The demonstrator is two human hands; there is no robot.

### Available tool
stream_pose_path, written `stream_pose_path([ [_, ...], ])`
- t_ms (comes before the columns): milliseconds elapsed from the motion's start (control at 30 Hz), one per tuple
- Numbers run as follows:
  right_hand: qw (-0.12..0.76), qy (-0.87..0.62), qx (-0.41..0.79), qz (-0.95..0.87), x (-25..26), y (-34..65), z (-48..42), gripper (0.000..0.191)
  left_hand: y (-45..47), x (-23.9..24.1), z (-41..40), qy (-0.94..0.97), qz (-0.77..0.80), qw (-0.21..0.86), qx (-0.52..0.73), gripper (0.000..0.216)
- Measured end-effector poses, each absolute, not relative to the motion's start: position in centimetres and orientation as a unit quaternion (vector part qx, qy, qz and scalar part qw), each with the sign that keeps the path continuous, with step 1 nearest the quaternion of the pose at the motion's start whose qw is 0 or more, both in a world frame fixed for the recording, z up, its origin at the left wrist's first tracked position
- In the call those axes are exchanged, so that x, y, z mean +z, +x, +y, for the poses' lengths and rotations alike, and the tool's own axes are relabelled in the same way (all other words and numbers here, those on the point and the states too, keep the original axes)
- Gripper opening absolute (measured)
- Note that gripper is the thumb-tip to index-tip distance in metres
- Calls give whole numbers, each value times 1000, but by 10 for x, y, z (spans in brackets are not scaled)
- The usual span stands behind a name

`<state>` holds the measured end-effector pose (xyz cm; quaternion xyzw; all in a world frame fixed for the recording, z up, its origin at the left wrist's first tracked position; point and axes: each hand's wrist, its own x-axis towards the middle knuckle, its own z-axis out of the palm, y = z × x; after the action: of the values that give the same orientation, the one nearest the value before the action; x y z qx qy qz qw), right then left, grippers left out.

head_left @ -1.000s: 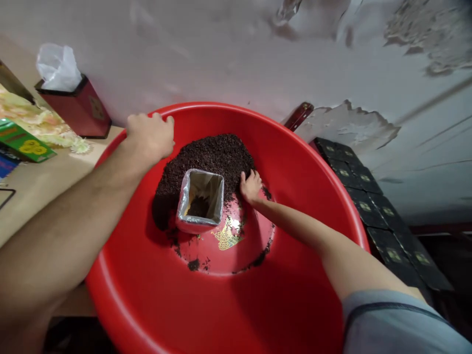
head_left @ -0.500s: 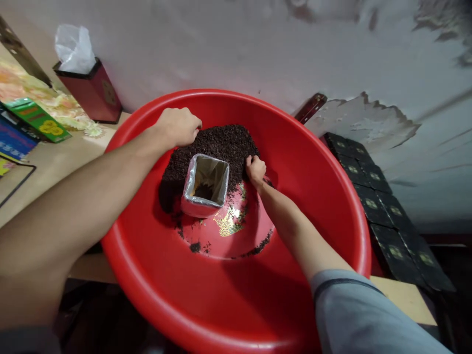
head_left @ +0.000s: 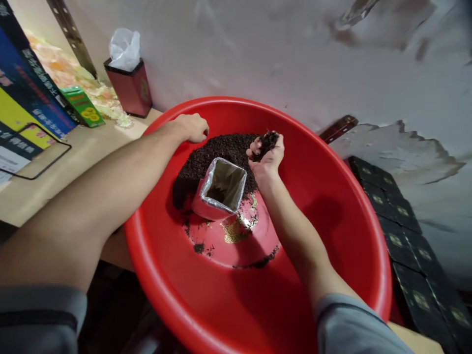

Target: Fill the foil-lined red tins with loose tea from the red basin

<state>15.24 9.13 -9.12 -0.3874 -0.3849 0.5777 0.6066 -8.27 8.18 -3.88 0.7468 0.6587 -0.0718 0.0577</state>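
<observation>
A big red plastic basin fills the middle of the view. A heap of dark loose tea leaves lies at its far side. In front of the heap stands a red box with an open foil liner, a little tea at its bottom. My right hand is raised palm-up just right of the box, cupped around a scoop of tea leaves. My left hand rests at the heap's far left edge, fingers curled down into the leaves.
A dark red tissue box stands by the wall at back left, next to a green carton and printed boards. A row of black boxes runs along the right. The basin sits on a pale tabletop.
My right hand has lifted out of the heap, turned palm-up with a scoop of tea. My left hand has slid from the basin's rim down onto the leaves. The view has shifted right.
</observation>
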Motion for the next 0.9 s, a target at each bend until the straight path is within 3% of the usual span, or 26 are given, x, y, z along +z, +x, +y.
stream_pose_path([
  [200,582,-292,589,-478,-56,127,41,56,-84,-39,81,755,648,68,-70,53],
  [900,565,-247,567,-545,-55,110,5,53,-97,-50,98,793,602,90,-32,48],
])
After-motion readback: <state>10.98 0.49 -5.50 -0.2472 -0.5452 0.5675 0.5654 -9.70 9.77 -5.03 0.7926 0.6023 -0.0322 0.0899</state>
